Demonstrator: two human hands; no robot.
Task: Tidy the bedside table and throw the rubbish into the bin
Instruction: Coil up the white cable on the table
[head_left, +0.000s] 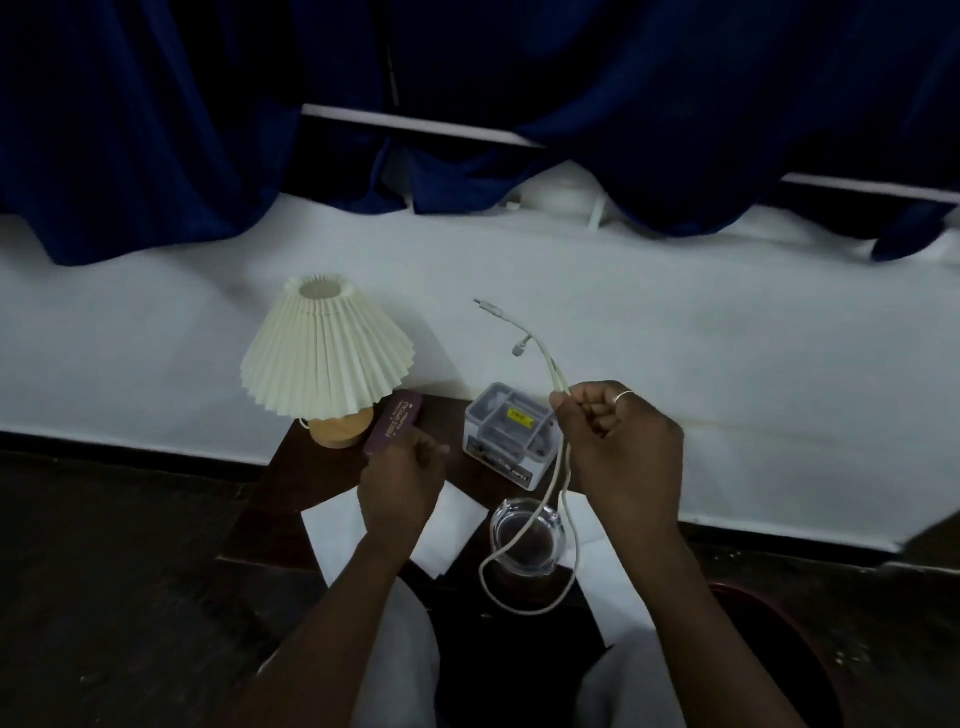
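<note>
White cable (541, 345) dangles, pinched in the raised right hand (618, 447); left hand (400, 480) hovers slack, empty, above dark table (311, 478); blue curtains (156, 130) behind.

My left hand (402, 483) covers the near end of the purple box (397, 421) and part of the white paper (332, 535); I can't tell if it touches the box. The box's print and the yellow label (517, 414) are too blurred to read. The cable (550, 499) vanishes inside my right hand's (623, 452) grip. The lampshade (324, 353) hides most of the lamp base (340, 428).
</note>
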